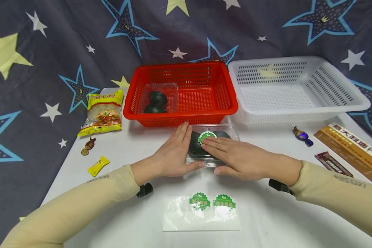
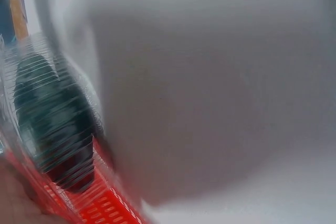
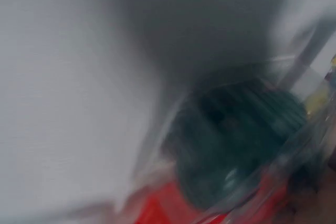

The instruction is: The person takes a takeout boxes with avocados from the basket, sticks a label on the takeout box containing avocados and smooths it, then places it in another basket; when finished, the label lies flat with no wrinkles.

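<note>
A clear lidded plastic box (image 1: 235, 133) holds dark green, avocado-like fruits (image 1: 196, 146) and stands in front of the red basket. On its lid is a round green-and-white sticker (image 1: 206, 135). My left hand (image 1: 175, 156) lies along the box's left side, fingers straight, thumb at the front edge. The fingers of my right hand (image 1: 243, 158) are straight and press on the sticker's right part, covering some of it. In the left wrist view, a dark fruit (image 2: 50, 114) shows through the ridged plastic. The right wrist view is blurred, with a fruit (image 3: 236, 135) inside the box.
The red basket (image 1: 179, 119) contains another clear box (image 1: 170, 88) with dark fruits. A white basket (image 1: 300, 113) stands to its right. Nearer me lies a sticker sheet (image 1: 201, 220). A yellow food bag (image 1: 102, 113) and wrapped candies (image 1: 98, 166) are left; packets (image 1: 333, 163) are right.
</note>
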`<state>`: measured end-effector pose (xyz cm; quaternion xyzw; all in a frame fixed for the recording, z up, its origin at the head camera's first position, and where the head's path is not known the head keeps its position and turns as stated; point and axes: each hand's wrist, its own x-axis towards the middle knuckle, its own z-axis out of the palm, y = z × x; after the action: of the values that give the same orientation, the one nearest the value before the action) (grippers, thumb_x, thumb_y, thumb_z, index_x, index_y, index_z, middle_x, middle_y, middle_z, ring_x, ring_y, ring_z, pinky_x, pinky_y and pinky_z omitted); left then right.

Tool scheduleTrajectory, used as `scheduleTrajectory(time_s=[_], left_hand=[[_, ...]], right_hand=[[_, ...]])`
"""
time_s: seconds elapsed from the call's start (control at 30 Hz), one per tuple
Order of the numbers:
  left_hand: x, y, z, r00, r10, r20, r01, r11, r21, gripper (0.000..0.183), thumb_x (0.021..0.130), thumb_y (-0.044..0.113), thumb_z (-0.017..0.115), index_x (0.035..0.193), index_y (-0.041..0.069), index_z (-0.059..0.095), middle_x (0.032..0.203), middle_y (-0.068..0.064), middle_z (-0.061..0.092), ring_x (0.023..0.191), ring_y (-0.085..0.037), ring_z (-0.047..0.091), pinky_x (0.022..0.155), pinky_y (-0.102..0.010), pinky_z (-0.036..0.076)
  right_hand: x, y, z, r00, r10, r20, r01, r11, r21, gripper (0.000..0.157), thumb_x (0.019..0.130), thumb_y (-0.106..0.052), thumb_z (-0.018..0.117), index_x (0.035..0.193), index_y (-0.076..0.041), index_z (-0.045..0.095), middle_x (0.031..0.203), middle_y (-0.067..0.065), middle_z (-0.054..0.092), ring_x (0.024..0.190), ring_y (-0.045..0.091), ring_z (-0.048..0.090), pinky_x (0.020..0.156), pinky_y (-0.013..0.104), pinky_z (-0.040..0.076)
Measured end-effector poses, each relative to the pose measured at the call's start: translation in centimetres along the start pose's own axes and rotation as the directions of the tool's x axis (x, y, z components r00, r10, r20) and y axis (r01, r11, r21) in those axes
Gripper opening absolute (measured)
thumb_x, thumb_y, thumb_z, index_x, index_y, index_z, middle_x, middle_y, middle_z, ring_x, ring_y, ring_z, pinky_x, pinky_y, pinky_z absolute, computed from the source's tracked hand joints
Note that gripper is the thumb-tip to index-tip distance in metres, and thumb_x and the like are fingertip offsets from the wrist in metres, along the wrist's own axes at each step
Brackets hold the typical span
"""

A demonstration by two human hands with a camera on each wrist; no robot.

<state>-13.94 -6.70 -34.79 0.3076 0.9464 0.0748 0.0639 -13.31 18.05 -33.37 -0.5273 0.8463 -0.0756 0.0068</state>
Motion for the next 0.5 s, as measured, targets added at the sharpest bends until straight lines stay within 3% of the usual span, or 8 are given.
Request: scheduleTrajectory(time_s=[0.2, 0.5], left_hand=[[0.1, 0.1, 0.1, 1.000, 0.005, 0.021, -0.005, 1.000, 0.012, 0.110, 0.085, 0.072, 0.042, 0.149, -0.006, 0.001, 0.157, -0.022, -0.006, 0.145, -0.031, -0.005, 0.116, -0.039, 0.006], [-0.1, 0.0, 0.0, 1.000, -0.003, 0.004, 0.003, 1.000, -0.002, 0.110, 0.085, 0.073, 0.041, 0.150, -0.006, 0.002, 0.157, -0.022, -0.004, 0.145, -0.030, -0.004, 0.116, -0.039, 0.006]], right_hand=[[1.9, -0.3, 0.2, 0.998, 0.001, 0.070, -0.002, 1.000, 0.019, 0.072, 0.099, -0.051, 0.036, 0.150, -0.001, 0.024, 0.157, 0.012, 0.019, 0.144, 0.025, 0.017, 0.114, 0.044, 0.021], [2.4, 0.3, 0.0, 0.993, 0.078, 0.094, -0.079, 0.997, 0.007, 0.073, 0.099, -0.054, 0.033, 0.151, -0.004, 0.023, 0.157, 0.009, 0.019, 0.144, 0.022, 0.018, 0.115, 0.042, 0.019]])
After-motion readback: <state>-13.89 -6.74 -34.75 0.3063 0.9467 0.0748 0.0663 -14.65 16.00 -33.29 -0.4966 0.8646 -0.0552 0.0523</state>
